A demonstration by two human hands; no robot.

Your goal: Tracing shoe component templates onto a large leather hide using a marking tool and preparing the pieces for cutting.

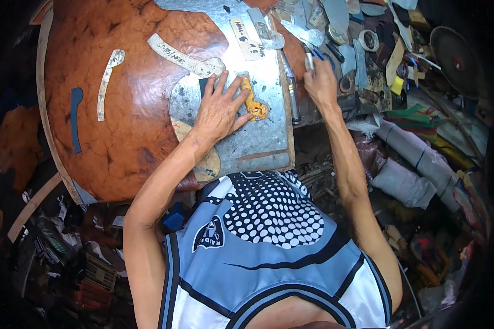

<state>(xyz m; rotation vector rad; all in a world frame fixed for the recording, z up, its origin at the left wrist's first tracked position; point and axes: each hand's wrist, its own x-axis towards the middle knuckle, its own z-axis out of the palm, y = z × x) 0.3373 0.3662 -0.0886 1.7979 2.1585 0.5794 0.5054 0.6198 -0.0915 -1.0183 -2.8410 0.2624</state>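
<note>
My left hand (217,112) lies flat with fingers spread on a grey metal sheet (266,137), over the edge of the brown mottled leather (137,109). Its fingertips are next to a yellow piece with a rounded end (256,109) and a dark strip partly under the fingers. Off to the right, my right hand (321,85) is closed around a slim silver-white pen-like tool (308,59), whose lower part the fingers hide. A long pale template (184,57) with writing rests just beyond my left fingertips.
A pale curved template (108,85) and a dark blue one (76,120) lie on the leather at left. A knife-like tool (291,90) lies along the metal sheet's right edge. Farther right are a tape roll (369,40), scraps and a round disc (456,61). Wrapped rolls (417,145) stand below.
</note>
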